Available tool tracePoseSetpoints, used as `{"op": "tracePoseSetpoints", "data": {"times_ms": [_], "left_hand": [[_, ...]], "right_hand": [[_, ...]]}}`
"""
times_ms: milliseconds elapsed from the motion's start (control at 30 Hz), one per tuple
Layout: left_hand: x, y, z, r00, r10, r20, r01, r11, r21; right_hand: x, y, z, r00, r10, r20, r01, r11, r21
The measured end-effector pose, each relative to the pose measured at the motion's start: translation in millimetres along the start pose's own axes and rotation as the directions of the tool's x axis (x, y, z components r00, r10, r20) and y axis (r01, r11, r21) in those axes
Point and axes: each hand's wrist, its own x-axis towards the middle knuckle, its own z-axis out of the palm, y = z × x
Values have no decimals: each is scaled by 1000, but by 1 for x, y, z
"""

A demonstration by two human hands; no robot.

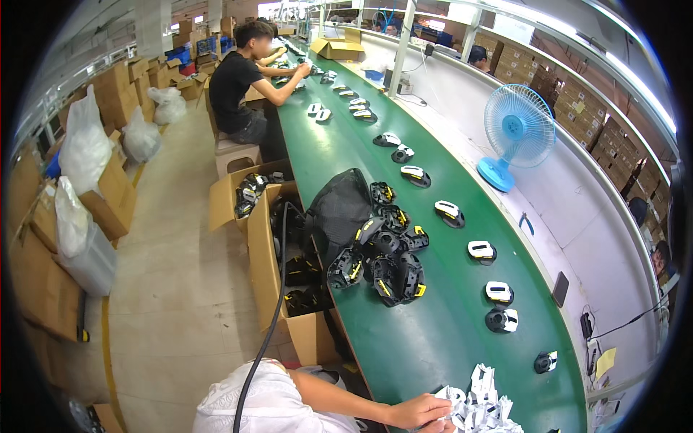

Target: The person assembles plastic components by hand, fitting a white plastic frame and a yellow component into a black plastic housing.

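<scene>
At the bottom edge my left hand (pixel 420 411) is closed, its fingers pressed together beside a heap of white plastic parts (pixel 485 404). What it grips is hidden. Just below it, a small part of my right hand (pixel 437 426) shows, cut off by the frame edge, so its fingers cannot be read. Farther up the green belt (pixel 447 317) lies a cluster of black plastic shells with yellow pieces (pixel 393 278), next to a black mesh bag (pixel 343 213). Black shells with white tops (pixel 499 292) form a line along the belt's right side.
An open carton (pixel 263 252) holding black shells stands against the belt's left edge. A black cable (pixel 271 317) hangs in front. A blue fan (pixel 514 130), pliers (pixel 527 222) and a phone-like black slab (pixel 560 289) sit on the right ledge. A co-worker (pixel 242 86) sits farther up.
</scene>
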Motion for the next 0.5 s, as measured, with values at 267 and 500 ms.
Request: {"op": "tracePoseSetpoints", "data": {"times_ms": [267,500], "left_hand": [[-6,1,-7,978,207,6,-203,954,221],[-7,6,-10,983,183,-24,-183,983,20]], "right_hand": [[110,-145,-32,867,482,-127,-442,861,250],[103,-146,-28,783,622,-22,-534,689,489]]}}
